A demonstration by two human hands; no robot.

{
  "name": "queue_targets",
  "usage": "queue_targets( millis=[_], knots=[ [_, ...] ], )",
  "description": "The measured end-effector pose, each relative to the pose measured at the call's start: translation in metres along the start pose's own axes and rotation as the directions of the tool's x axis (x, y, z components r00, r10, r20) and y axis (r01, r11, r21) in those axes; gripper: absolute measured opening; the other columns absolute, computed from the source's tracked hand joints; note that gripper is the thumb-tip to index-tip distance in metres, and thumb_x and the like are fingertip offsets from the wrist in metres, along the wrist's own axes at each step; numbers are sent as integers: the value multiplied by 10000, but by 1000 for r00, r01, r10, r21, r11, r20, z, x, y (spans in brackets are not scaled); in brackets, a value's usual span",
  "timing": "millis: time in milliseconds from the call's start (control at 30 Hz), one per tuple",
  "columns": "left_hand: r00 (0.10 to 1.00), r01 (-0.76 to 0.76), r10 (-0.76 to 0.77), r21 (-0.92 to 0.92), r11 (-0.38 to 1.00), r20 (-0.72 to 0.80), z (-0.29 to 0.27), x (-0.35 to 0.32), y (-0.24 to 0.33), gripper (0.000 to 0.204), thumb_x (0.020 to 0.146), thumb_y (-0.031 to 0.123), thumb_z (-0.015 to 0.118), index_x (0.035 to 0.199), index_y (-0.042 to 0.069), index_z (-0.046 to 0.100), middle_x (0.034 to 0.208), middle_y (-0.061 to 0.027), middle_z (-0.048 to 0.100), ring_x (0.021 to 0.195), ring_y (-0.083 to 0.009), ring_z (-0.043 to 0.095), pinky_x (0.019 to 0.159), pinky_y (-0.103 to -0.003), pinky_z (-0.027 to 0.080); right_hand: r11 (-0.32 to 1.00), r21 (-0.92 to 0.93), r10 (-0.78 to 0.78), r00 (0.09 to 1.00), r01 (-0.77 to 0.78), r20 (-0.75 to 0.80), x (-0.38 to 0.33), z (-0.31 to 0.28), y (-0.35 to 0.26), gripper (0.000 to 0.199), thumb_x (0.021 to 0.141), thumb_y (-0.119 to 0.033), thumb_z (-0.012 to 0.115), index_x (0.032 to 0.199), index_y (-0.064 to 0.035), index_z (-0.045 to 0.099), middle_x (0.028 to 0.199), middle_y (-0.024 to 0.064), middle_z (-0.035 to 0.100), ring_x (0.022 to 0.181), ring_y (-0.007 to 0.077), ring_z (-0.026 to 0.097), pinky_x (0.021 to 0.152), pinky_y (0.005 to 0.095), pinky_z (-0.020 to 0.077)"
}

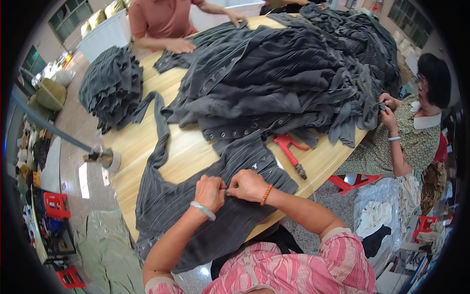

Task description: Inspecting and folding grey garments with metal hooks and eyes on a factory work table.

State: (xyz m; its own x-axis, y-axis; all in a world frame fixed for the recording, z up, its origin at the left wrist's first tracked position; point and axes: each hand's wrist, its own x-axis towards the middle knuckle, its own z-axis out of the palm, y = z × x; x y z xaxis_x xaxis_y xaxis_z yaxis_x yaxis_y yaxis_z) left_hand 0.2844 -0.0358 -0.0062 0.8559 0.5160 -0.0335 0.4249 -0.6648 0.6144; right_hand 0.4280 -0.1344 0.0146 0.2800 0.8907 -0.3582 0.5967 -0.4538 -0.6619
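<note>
A dark grey ribbed garment (196, 235) lies spread in front of me, its near edge hanging over the table's edge and a long strip reaching up to the left. Over its middle, my left hand (210, 193) and my right hand (247, 186) are closed in pinches, fingertips almost touching. Whatever sits between the fingers is too small to make out. Beyond my right hand, a row of metal snaps or eyelets shows on the cloth. A red pistol-shaped tool with a metal fitting (290, 151) rests on the table to the right of the garment.
A large heap of similar grey garments (274, 78) covers the wooden table's (188, 152) far side. A folded stack (111, 88) stands at the far left edge. One person works with cloth across the table; another sits at the right, beside a red stool (356, 181).
</note>
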Motion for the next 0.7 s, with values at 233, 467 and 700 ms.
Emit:
queue_targets(
  millis=[233, 467, 700],
  knots=[
    [996, 37, -37, -2, 999, 82, -8, -2, -2, 33, 719, 52, 640, 746, 40, 655, 720, -134, 631, 815, -333, 544, 737, -421, 444, 995, 54, 67, 942, -90, 330, 30, -8, -2, 207, 699, -250, 790, 685, -55, 719, 587, 86, 667, 573, 185, 664, 611, 312, 530],
    [994, 56, -53, -23, 998, 94, -10, 1, 4, 18, 724, 56, 641, 740, 58, 650, 801, -120, 650, 879, -332, 540, 779, -426, 429, 981, 142, 89, 958, -132, 274, 19, -8, -2, 234, 701, -248, 816, 702, -44, 701, 582, 60, 652, 519, 146, 639, 568, 303, 508],
    [984, 63, -47, -91, 994, 172, -17, 5, -3, 104, 750, 49, 636, 834, 1, 674, 714, -139, 609, 769, -270, 518, 689, -373, 445, 986, 42, 144, 946, -163, 289, 22, -11, -11, 245, 722, -280, 786, 679, -58, 690, 577, 59, 659, 590, 174, 665, 628, 316, 527]
  ],
)
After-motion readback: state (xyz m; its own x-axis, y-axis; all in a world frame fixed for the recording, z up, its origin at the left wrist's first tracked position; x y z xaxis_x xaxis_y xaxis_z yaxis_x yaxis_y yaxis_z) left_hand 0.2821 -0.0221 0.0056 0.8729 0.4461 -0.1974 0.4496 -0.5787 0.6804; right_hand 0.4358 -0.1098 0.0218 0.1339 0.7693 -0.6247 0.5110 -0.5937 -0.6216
